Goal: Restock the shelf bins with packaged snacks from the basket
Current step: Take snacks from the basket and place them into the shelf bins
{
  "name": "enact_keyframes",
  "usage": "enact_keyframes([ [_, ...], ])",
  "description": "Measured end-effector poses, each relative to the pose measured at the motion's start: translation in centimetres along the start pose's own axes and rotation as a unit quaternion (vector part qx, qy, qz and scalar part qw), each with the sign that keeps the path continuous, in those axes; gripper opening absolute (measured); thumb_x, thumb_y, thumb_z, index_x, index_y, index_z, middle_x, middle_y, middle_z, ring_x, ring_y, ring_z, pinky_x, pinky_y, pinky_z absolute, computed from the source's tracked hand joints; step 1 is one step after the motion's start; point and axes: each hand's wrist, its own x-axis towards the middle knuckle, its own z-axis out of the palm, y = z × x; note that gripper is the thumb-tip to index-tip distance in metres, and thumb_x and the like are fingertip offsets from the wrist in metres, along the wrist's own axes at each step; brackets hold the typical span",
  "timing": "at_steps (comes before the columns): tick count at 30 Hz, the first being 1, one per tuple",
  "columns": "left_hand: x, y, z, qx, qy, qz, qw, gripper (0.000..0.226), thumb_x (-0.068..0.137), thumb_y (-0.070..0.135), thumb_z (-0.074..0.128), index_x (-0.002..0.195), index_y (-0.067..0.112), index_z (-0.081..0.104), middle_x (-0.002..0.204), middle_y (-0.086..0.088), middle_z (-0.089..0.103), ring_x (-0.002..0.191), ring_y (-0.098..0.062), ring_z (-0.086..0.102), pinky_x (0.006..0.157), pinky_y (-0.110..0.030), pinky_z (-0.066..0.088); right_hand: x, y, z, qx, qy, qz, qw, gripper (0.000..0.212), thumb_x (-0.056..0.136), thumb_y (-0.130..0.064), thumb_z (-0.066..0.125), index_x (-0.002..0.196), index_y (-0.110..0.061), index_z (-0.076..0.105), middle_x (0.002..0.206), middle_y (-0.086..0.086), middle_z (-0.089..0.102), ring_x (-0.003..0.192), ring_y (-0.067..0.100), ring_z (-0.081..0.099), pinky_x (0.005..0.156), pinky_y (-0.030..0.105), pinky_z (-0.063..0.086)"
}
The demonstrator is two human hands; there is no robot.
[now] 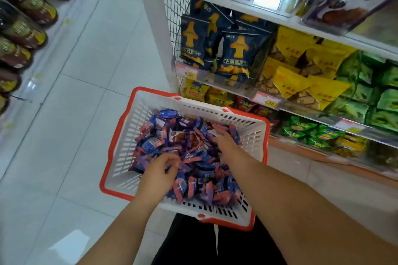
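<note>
A white basket [120, 153] with an orange rim stands in front of me, heaped with several small blue, purple and pink snack packets [172, 137]. Both my hands are down in the pile. My left hand [158, 170] curls its fingers around packets near the basket's middle left. My right hand [224, 143] reaches further in, fingers spread over packets toward the right wall; whether it grips any is hidden. The shelf bins [301, 84] rise to the right of the basket.
Dark blue snack bags [232, 54], yellow bags [297, 75] and green bags [377, 92] fill the shelves on the right. Price tags [266, 100] hang on the shelf edges. Bottles [23, 28] line a shelf at the left. White tiled floor [81, 92] lies between.
</note>
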Motion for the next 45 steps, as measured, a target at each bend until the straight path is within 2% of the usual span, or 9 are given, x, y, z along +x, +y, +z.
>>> enact_keyframes([
  [11,0.7,0.9,-1.0,-0.033,-0.009,0.001,0.999,0.021,0.1,0.019,0.054,0.12,0.025,0.059,0.114,0.013,0.059,0.107,-0.004,0.054,0.089,-0.021,0.04,0.6,1.2,-1.3,-0.04,-0.057,0.023,0.997,0.057,0.097,0.0,0.044,0.144,-0.032,0.045,0.124,0.005,0.047,0.095,0.019,0.049,0.087,0.034,0.039],
  [15,1.1,1.8,-0.7,-0.022,-0.005,0.007,1.0,0.019,0.1,0.023,0.054,0.118,0.028,0.059,0.111,0.017,0.057,0.107,-0.002,0.053,0.093,-0.025,0.043,0.5,0.7,-0.5,-0.12,-0.072,-0.004,0.99,0.053,0.098,0.001,0.042,0.145,-0.022,0.045,0.15,0.007,0.038,0.128,0.027,0.045,0.091,0.03,0.041],
  [19,1.5,2.4,-0.2,-0.029,-0.004,0.005,1.0,0.021,0.1,0.022,0.054,0.12,0.025,0.06,0.117,0.013,0.059,0.111,-0.005,0.053,0.101,-0.032,0.044,-1.1,0.8,-1.4,-0.202,0.006,-0.07,0.977,0.045,0.096,0.005,0.039,0.131,-0.015,0.059,0.126,0.012,0.058,0.065,0.012,0.05,0.054,0.018,0.039],
  [24,1.6,4.7,0.7,-0.059,0.007,0.025,0.998,0.03,0.1,0.02,0.054,0.131,0.021,0.054,0.128,0.006,0.054,0.117,-0.012,0.052,0.087,-0.018,0.045,-5.4,1.0,-3.5,-0.141,0.03,-0.169,0.975,0.019,0.093,-0.003,0.058,0.09,-0.019,0.068,0.106,-0.003,0.065,0.105,0.014,0.06,0.089,0.021,0.042],
  [28,1.3,7.7,1.2,-0.213,-0.063,-0.046,0.974,0.057,0.094,0.037,0.063,0.144,0.023,0.04,0.137,0.009,0.045,0.121,-0.012,0.05,0.092,-0.029,0.049,-10.3,0.4,-4.9,-0.096,-0.026,-0.248,0.964,0.026,0.087,0.003,0.065,0.078,-0.021,0.068,0.087,-0.011,0.069,0.082,-0.001,0.063,0.082,0.016,0.047],
  [31,0.6,8.9,1.6,-0.265,-0.09,-0.042,0.959,0.026,0.09,0.026,0.069,0.114,0.022,0.06,0.125,-0.004,0.062,0.108,-0.018,0.064,0.089,-0.034,0.057,-12.4,-0.1,-5.6,-0.148,-0.066,-0.3,0.94,0.032,0.085,0.008,0.064,0.073,-0.022,0.064,0.082,-0.006,0.064,0.076,0.006,0.06,0.077,0.018,0.048],
  [36,-1.2,9.6,1.3,-0.209,-0.003,0.057,0.976,0.036,0.08,0.007,0.079,0.1,0.032,0.064,0.132,0.01,0.049,0.109,-0.01,0.059,0.094,-0.031,0.053,-14.4,-2.1,-5.8,0.0,-0.134,-0.164,0.977,0.007,0.1,-0.023,0.053,0.099,-0.017,0.054,0.115,0.01,0.059,0.096,0.019,0.065,0.081,0.031,0.058],
  [39,-2.8,9.9,1.1,-0.171,0.009,0.153,0.973,0.041,0.075,-0.003,0.079,0.097,0.028,0.066,0.14,0.009,0.04,0.116,0.006,0.051,0.092,-0.011,0.046,-15.5,-3.7,-6.5,0.024,-0.19,-0.044,0.98,0.036,0.098,-0.049,0.044,0.114,-0.02,0.057,0.116,0.01,0.064,0.098,0.029,0.066,0.084,0.042,0.057],
  [45,-5.7,12.8,1.1,-0.131,0.004,0.207,0.969,0.073,0.078,0.012,0.082,0.131,0.045,0.044,0.138,0.024,0.033,0.125,0.011,0.041,0.102,-0.017,0.042,-16.9,-5.4,-8.6,0.015,-0.231,-0.155,0.961,0.042,0.088,-0.014,0.07,0.126,-0.019,0.053,0.108,0.009,0.07,0.084,0.025,0.068,0.068,0.033,0.058],
])
